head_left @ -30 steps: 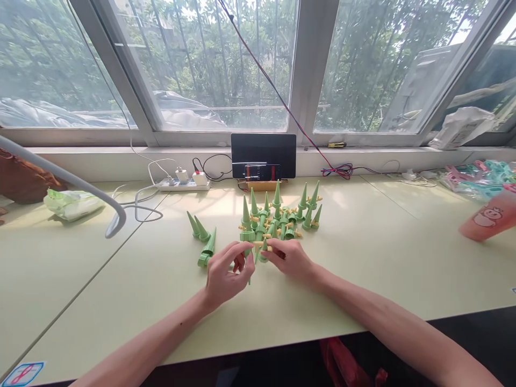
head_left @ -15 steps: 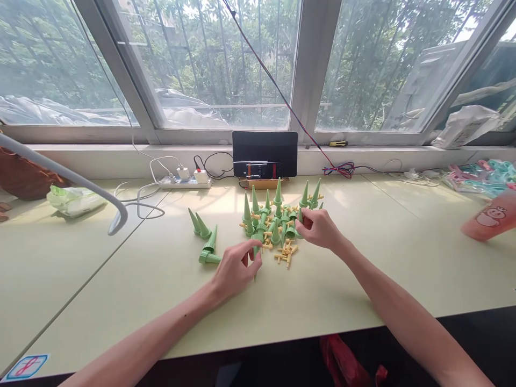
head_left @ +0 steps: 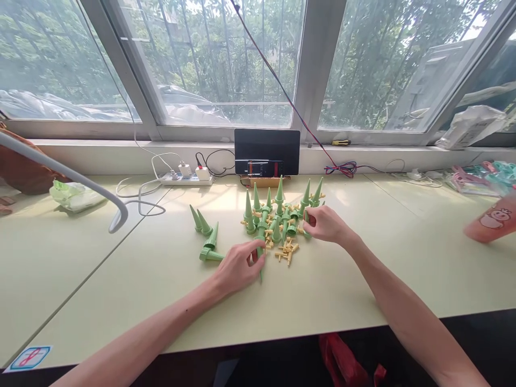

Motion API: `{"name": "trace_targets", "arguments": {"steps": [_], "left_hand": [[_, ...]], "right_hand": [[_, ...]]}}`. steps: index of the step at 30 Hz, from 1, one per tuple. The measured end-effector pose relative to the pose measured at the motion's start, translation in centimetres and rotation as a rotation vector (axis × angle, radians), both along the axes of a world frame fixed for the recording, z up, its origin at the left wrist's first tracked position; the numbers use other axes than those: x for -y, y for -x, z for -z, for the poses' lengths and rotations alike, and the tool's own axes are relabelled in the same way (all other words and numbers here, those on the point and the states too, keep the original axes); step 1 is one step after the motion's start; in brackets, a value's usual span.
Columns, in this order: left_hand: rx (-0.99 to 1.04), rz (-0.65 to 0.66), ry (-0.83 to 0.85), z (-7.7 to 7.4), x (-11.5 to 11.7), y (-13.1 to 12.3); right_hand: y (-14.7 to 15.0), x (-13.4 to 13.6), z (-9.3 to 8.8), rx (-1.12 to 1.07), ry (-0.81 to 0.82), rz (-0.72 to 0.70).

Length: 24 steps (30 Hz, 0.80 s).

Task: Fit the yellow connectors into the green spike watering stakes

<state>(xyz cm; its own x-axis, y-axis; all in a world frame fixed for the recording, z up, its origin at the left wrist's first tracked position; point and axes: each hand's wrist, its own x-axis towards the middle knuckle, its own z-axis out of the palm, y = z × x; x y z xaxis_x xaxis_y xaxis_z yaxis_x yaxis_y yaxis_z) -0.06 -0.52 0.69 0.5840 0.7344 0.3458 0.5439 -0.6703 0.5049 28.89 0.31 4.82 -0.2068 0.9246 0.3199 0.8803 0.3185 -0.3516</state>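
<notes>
Near the front of a cluster of green plastic watering spikes (head_left: 279, 191), my left hand (head_left: 242, 263) is closed around one green spike (head_left: 260, 277), whose tip points toward me. On the cluster's right side, my right hand (head_left: 328, 223) pinches another green spike (head_left: 306, 216) that stands point up; its base is partly hidden by the fingers. Small yellow T-shaped valves (head_left: 287, 252) lie in a loose pile between the hands, and others show among the spikes. Left of my left hand, several more spikes (head_left: 209, 244) stand or lie on the table.
At the back, a dark tablet (head_left: 266, 145) stands behind a phone. A white power strip (head_left: 187, 180) with cables sits to its left. A grey curved stand arm (head_left: 80, 174) crosses the left side. A pink drink cup (head_left: 489, 217) lies tilted at the right edge.
My right hand has shifted slightly to the right with its spike. My left hand keeps its spike and has moved very little. The view has shifted slightly.
</notes>
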Motion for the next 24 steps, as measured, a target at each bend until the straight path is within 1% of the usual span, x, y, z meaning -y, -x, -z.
{"name": "trace_targets", "arguments": {"steps": [6,11,14,18,20,21,24], "left_hand": [[-0.018,0.024,0.018,-0.1,0.1,0.0],[-0.029,0.024,0.021,0.2,0.0,0.0],[-0.031,0.020,0.020,0.3,-0.1,0.0],[-0.031,0.021,0.020,0.3,-0.2,0.0],[-0.032,0.021,0.018,0.3,-0.2,0.0],[-0.029,0.025,0.017,0.3,-0.1,0.0],[-0.017,0.030,0.006,0.2,-0.1,-0.1]], "right_hand": [[-0.1,0.1,-0.1,0.005,-0.024,0.024],[0.1,0.1,-0.2,-0.036,-0.106,0.089],[0.4,0.1,-0.2,-0.113,-0.240,0.157],[1.3,0.4,0.0,-0.241,-0.547,0.234],[2.1,0.7,0.3,-0.263,-0.659,0.214],[2.7,0.9,0.5,-0.276,-0.679,0.185],[4.5,1.4,1.7,-0.307,-0.620,0.055]]}}
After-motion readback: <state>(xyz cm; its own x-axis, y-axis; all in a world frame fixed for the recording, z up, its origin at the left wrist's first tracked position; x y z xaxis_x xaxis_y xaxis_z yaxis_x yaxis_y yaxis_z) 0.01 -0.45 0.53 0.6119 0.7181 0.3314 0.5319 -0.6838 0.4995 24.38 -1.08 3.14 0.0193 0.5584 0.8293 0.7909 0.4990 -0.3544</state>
